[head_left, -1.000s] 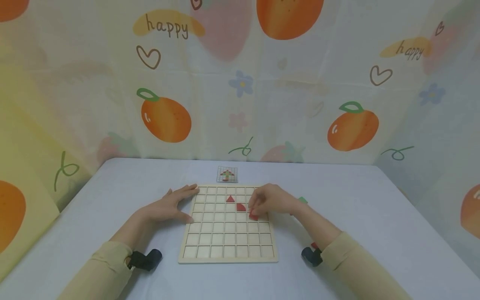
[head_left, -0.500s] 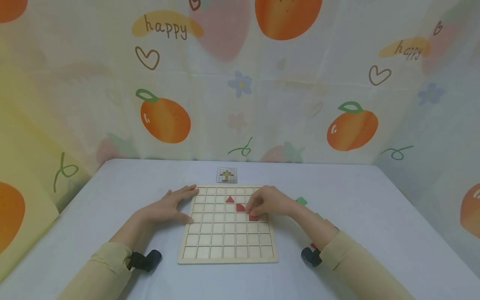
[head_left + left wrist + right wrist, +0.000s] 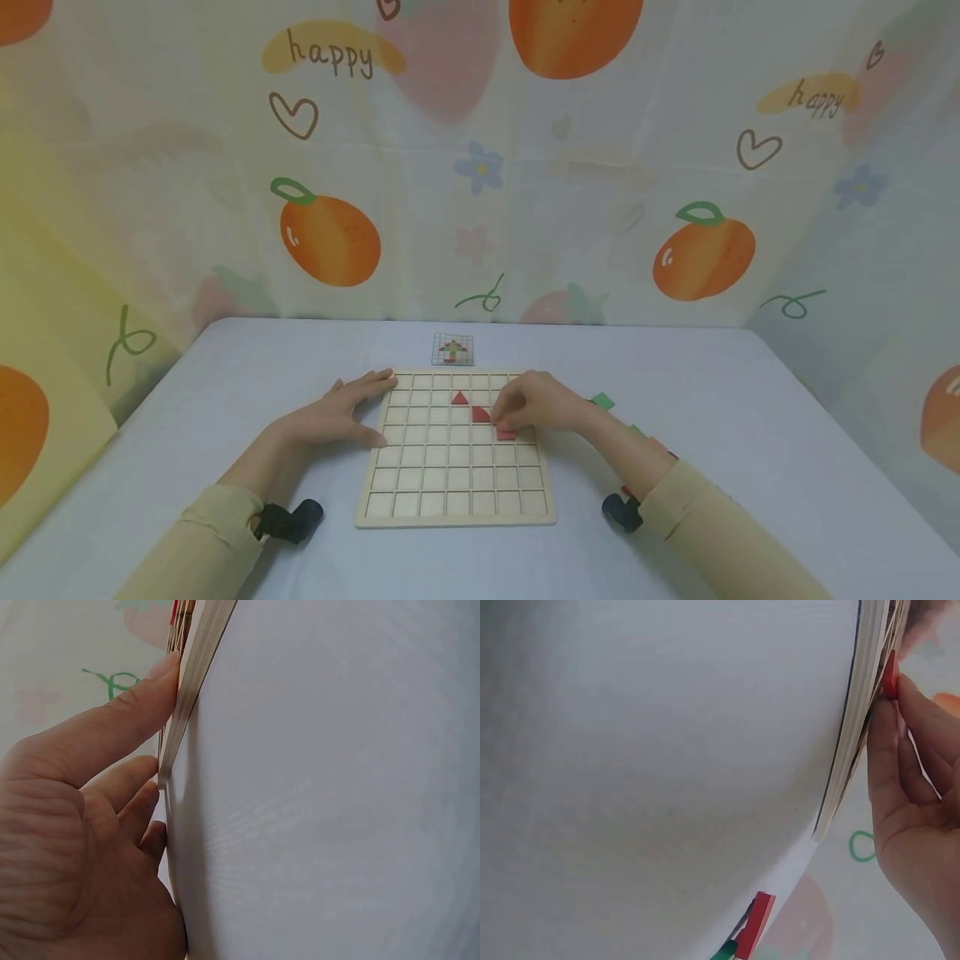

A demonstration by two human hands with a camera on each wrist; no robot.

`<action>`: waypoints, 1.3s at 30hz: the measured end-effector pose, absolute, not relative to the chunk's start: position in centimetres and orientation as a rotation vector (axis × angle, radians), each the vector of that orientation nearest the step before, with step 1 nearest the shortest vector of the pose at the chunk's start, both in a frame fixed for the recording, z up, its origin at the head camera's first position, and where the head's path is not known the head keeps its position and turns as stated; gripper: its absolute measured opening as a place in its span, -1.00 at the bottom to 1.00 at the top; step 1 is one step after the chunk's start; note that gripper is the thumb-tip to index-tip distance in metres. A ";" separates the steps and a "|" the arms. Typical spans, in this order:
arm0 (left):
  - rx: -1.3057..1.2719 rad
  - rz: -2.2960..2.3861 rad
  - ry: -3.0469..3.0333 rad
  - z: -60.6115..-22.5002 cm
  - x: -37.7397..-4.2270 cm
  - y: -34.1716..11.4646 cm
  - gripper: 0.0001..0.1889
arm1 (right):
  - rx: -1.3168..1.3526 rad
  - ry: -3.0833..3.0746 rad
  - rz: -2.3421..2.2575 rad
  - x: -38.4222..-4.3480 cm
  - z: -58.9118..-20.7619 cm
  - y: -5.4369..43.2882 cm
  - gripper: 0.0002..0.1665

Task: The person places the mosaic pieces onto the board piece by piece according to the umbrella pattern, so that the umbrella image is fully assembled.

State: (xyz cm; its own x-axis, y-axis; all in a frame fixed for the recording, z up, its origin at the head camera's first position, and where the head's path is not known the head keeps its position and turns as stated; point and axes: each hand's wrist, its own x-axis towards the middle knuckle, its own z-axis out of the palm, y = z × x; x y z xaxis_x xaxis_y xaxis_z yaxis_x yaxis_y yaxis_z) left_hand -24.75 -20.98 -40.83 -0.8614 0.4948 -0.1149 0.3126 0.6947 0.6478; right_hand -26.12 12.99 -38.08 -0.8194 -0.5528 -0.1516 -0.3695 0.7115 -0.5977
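Fabric backdrop printed with oranges and hearts (image 3: 420,208) hangs beyond both grips. Below them spreads a white counter (image 3: 675,375). Between them lies a pale wooden grid board (image 3: 456,522). Left grip (image 3: 337,417), fingers and thumb spread apart, touches its left edge; right grip (image 3: 538,403) is pinched over its right half. Beyond and between the grips lies a small printed card (image 3: 452,350). Right thumb and fingertips clamp a flat red straight-edged piece (image 3: 506,434); just left of them sits a red quarter-round piece (image 3: 480,415), then a red triangle (image 3: 460,399).
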 end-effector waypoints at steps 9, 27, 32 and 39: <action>0.639 0.926 2.626 -40.9 -24.8 -21.1 0.00 | -0.727 2.595 -0.833 -25.9 -37.8 12.8 -0.92; 0.633 0.917 2.630 -41.1 -25.0 -21.1 0.00 | -0.735 2.580 -0.817 -26.1 -38.2 12.8 -0.86; 0.642 0.913 2.633 -41.0 -24.9 -21.1 0.00 | -0.730 2.582 -0.822 -26.1 -38.1 12.9 -0.87; 0.630 0.925 2.625 -40.9 -24.8 -21.0 0.00 | -0.641 2.610 -0.846 -26.3 -37.5 13.2 -0.94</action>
